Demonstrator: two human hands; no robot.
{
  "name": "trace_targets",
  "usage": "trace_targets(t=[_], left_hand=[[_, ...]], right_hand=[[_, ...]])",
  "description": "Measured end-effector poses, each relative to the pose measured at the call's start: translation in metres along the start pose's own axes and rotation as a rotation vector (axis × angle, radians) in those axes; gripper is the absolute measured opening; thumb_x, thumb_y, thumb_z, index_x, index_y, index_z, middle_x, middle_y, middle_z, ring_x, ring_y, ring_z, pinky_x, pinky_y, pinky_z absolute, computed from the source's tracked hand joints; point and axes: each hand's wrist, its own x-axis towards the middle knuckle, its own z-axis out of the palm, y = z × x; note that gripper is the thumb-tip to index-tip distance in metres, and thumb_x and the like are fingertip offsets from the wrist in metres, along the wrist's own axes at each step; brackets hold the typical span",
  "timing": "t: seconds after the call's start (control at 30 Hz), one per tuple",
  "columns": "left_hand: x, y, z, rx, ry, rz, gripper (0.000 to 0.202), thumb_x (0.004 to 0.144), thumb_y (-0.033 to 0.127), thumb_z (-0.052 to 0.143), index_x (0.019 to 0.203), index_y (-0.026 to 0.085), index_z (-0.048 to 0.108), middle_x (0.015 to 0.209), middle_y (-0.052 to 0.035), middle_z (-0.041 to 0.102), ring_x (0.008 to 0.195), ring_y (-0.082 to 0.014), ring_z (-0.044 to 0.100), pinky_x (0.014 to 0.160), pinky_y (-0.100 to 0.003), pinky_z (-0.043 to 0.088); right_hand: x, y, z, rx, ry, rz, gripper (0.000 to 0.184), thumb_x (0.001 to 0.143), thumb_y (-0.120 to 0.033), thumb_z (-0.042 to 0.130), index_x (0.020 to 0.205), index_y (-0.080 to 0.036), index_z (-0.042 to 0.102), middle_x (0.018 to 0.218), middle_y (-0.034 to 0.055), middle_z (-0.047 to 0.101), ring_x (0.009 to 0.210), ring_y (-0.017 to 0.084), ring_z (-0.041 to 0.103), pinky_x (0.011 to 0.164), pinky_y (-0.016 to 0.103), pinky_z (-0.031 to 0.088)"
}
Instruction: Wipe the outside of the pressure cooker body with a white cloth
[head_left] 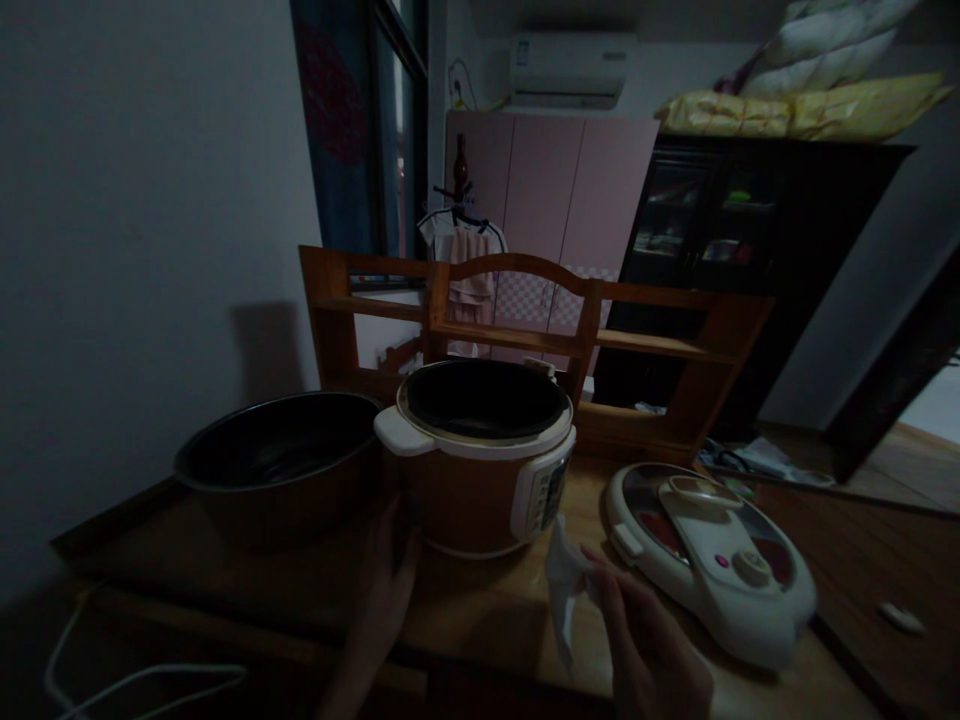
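Note:
An orange and white electric pressure cooker (487,455) stands lidless in the middle of a wooden table (495,610). Its dark inner pot (281,465) sits beside it on the left. The cooker's white lid (712,560) lies flat to the right. My left hand (386,590) reaches forward with fingers stretched out, touching the cooker's lower left side. My right hand (649,645) pinches a crumpled white tissue (564,580) near the cooker's front right.
A wooden chair back or rack (517,320) stands behind the table. A white cord (135,680) trails at the lower left. A dark cabinet (720,240) and pink wardrobe (555,190) stand further back. A bare wall is on the left.

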Motion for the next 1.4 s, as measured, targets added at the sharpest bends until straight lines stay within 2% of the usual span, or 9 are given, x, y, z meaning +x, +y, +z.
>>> trace_targets(t=[0.2, 0.47, 0.73, 0.9, 1.0, 1.1, 1.23, 1.3, 1.4], left_hand=[[0.001, -0.002, 0.000, 0.007, 0.014, 0.023, 0.055, 0.094, 0.046, 0.048, 0.145, 0.026, 0.042, 0.151, -0.0095, 0.045, 0.141, -0.0274, 0.041, 0.119, -0.052, 0.032], [0.000, -0.001, 0.000, 0.019, 0.011, 0.010, 0.055, 0.095, 0.046, 0.047, 0.145, 0.026, 0.042, 0.151, -0.0093, 0.046, 0.141, -0.0267, 0.041, 0.119, -0.051, 0.031], [0.000, -0.004, 0.000, 0.002, 0.007, 0.026, 0.055, 0.094, 0.046, 0.048, 0.145, 0.027, 0.041, 0.152, -0.0087, 0.044, 0.142, -0.0264, 0.040, 0.120, -0.052, 0.030], [0.000, 0.002, -0.001, 0.010, -0.005, 0.016, 0.055, 0.095, 0.047, 0.046, 0.145, 0.025, 0.041, 0.152, -0.0096, 0.044, 0.143, -0.0261, 0.039, 0.121, -0.052, 0.029], [0.000, 0.003, -0.001, 0.012, -0.005, 0.010, 0.055, 0.095, 0.047, 0.046, 0.145, 0.024, 0.041, 0.152, -0.0100, 0.044, 0.142, -0.0266, 0.039, 0.120, -0.052, 0.030], [0.000, 0.001, -0.001, 0.010, -0.004, 0.007, 0.055, 0.095, 0.046, 0.046, 0.145, 0.025, 0.040, 0.153, -0.0093, 0.042, 0.143, -0.0261, 0.038, 0.121, -0.051, 0.029], [0.000, -0.002, 0.000, -0.015, -0.005, 0.008, 0.055, 0.094, 0.046, 0.048, 0.144, 0.025, 0.042, 0.151, -0.0103, 0.045, 0.140, -0.0273, 0.042, 0.119, -0.053, 0.030], [0.000, -0.001, 0.000, -0.024, 0.003, 0.008, 0.054, 0.094, 0.046, 0.047, 0.144, 0.025, 0.042, 0.151, -0.0102, 0.045, 0.140, -0.0273, 0.042, 0.119, -0.053, 0.030], [0.000, 0.001, 0.000, -0.005, 0.005, 0.005, 0.055, 0.095, 0.046, 0.046, 0.145, 0.024, 0.042, 0.152, -0.0101, 0.044, 0.142, -0.0267, 0.039, 0.120, -0.052, 0.029]], right_hand=[[0.000, 0.005, 0.003, 0.097, -0.084, -0.035, 0.030, 0.079, -0.050, 0.071, 0.091, -0.023, 0.076, 0.103, 0.0044, 0.077, 0.093, 0.023, 0.073, 0.084, 0.026, 0.057], [0.002, 0.006, 0.001, -0.047, -0.046, -0.046, 0.037, 0.087, -0.056, 0.059, 0.099, -0.025, 0.076, 0.102, 0.0019, 0.077, 0.095, 0.022, 0.072, 0.080, 0.024, 0.054], [0.003, 0.015, 0.006, 0.056, -0.129, -0.051, 0.030, 0.084, -0.051, 0.066, 0.092, -0.023, 0.075, 0.107, 0.0048, 0.076, 0.097, 0.023, 0.073, 0.085, 0.026, 0.058], [0.010, 0.034, 0.006, 0.069, -0.194, -0.057, 0.042, 0.080, -0.048, 0.072, 0.114, -0.022, 0.070, 0.121, 0.0078, 0.071, 0.100, 0.025, 0.072, 0.089, 0.032, 0.059], [0.013, 0.038, 0.005, 0.059, -0.217, -0.086, 0.038, 0.082, -0.050, 0.069, 0.108, -0.022, 0.073, 0.122, 0.0090, 0.070, 0.107, 0.027, 0.069, 0.085, 0.032, 0.060], [0.013, 0.034, 0.004, 0.053, -0.227, -0.018, 0.039, 0.087, -0.055, 0.061, 0.102, -0.021, 0.072, 0.115, 0.0093, 0.072, 0.093, 0.025, 0.072, 0.072, 0.029, 0.060], [0.013, 0.033, 0.006, 0.012, -0.184, 0.122, 0.042, 0.090, -0.061, 0.053, 0.102, -0.022, 0.062, 0.090, 0.0047, 0.073, 0.064, 0.018, 0.067, 0.055, 0.024, 0.053], [0.015, 0.035, 0.007, 0.083, -0.191, 0.182, 0.041, 0.091, -0.061, 0.053, 0.102, -0.023, 0.057, 0.084, 0.0030, 0.071, 0.061, 0.017, 0.066, 0.053, 0.023, 0.051], [0.018, 0.042, 0.009, 0.280, -0.232, 0.311, 0.041, 0.089, -0.062, 0.055, 0.106, -0.025, 0.052, 0.085, 0.0020, 0.070, 0.065, 0.019, 0.068, 0.055, 0.025, 0.051]])
